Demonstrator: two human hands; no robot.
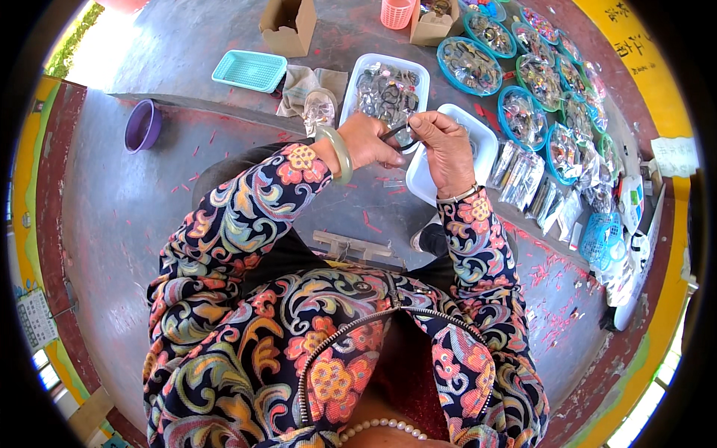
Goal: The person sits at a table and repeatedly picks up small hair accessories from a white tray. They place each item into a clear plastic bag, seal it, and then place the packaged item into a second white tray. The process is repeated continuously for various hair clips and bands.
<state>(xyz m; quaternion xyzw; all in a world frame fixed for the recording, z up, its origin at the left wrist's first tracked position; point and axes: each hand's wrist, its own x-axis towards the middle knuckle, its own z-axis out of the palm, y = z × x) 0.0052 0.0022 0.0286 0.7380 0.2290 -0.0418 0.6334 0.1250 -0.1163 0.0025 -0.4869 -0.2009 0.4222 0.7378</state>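
Between my two hands is a thin dark loop-shaped band [408,145], with a small clear, shiny patch beside it that I cannot make out well. My left hand [362,142], below a pale bangle, closes its fingers and thumb round the band's left side. Thumb and forefinger of my right hand [447,149] pinch it at the upper right. Just beyond the hands stands a white tray [349,91] full of dark bands and small clear packets. A second white tray [487,153] sits partly behind my right hand; little of its contents shows.
Blue and green round baskets [443,73] heaped with packets fill the far right, beside silvery packets [519,175]. A turquoise basket [250,69], cardboard box [290,37] and grey cloth [297,88] lie far left. A purple basin [143,127] stands at left. Red scraps litter the floor.
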